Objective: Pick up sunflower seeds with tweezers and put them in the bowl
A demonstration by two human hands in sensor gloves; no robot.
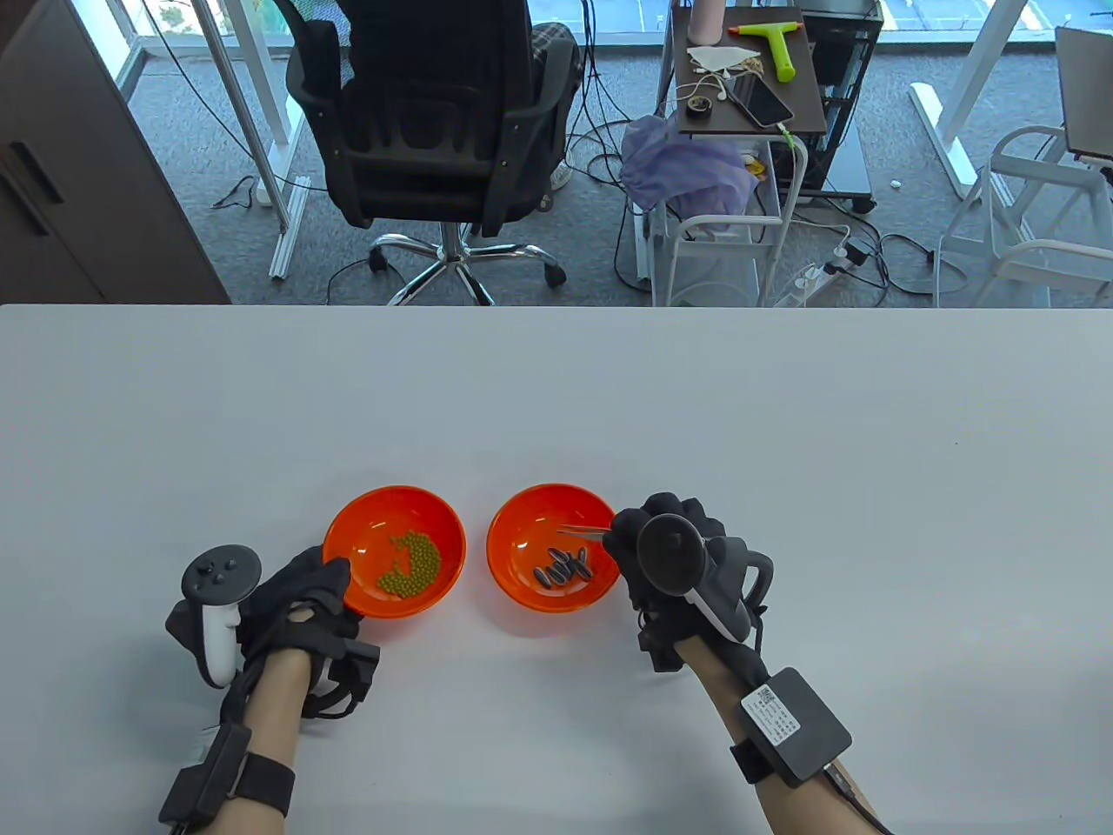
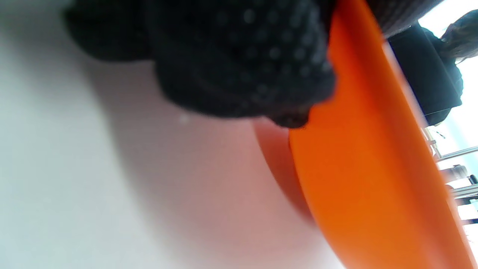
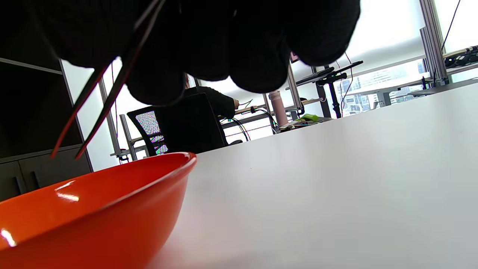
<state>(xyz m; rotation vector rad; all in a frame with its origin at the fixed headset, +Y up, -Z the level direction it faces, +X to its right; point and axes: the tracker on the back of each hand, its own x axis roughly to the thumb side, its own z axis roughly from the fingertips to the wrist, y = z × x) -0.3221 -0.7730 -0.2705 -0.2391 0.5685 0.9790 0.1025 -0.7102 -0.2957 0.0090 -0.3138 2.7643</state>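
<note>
Two orange bowls sit side by side on the white table. The right bowl [image 1: 553, 559] holds several dark sunflower seeds [image 1: 563, 567]. The left bowl [image 1: 394, 550] holds a heap of green peas [image 1: 410, 565]. My right hand [image 1: 648, 557] grips metal tweezers [image 1: 584, 531] whose tips hang over the right bowl, above the seeds. In the right wrist view the tweezers [image 3: 101, 89] have their tips apart and empty above the bowl's rim [image 3: 112, 179]. My left hand [image 1: 309, 596] touches the left bowl's near-left rim; its fingers [image 2: 239, 59] press against the bowl's outer wall [image 2: 366, 168].
The white table [image 1: 783, 452] stretches wide beyond and to the right of the bowls. Past its far edge stand a black office chair [image 1: 435, 130] and a cart [image 1: 748, 87] with small items.
</note>
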